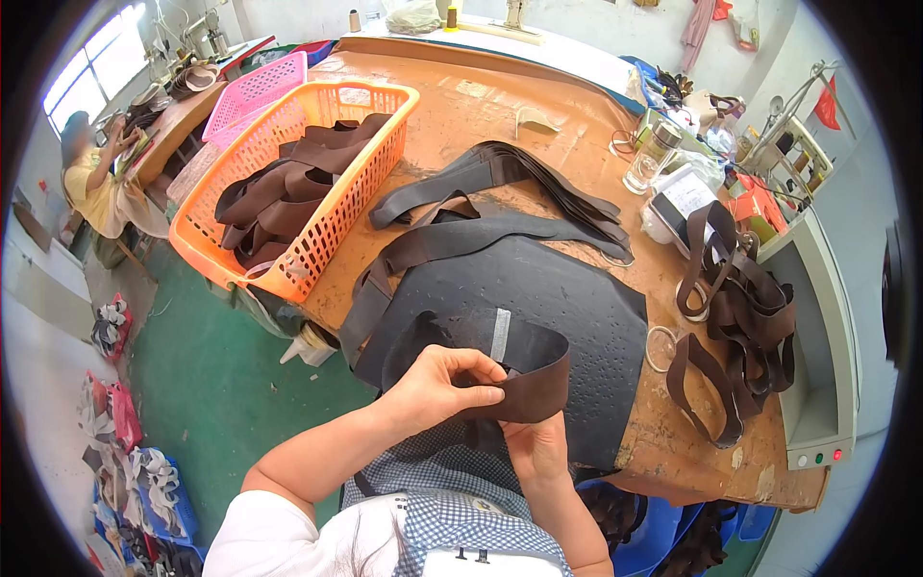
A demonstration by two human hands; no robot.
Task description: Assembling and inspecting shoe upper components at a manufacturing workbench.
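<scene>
A dark brown strap [538, 387], bent into a wide loop, is held up over the near edge of a black rubber mat [586, 327]. With thumb and fingertips closed, my left hand [442, 389] pinches its upper edge. Below the loop my right hand [536, 447] grips the lower edge; some of its fingers are hidden behind the strap. A short grey strip [501, 334] lies on the mat just beyond the loop. Farther off, a fanned stack of long dark straps [500, 163] rests on the table, and another long strap [461, 231] curves along the mat's far edge.
An orange basket [404, 125] of folded brown straps stands at left, with a pink basket [255, 87] behind it. Looped brown straps [750, 317] pile up at right beside a grey machine frame [827, 385]. A glass jar [654, 159] stands farther back. Someone in yellow [91, 183] sits far left.
</scene>
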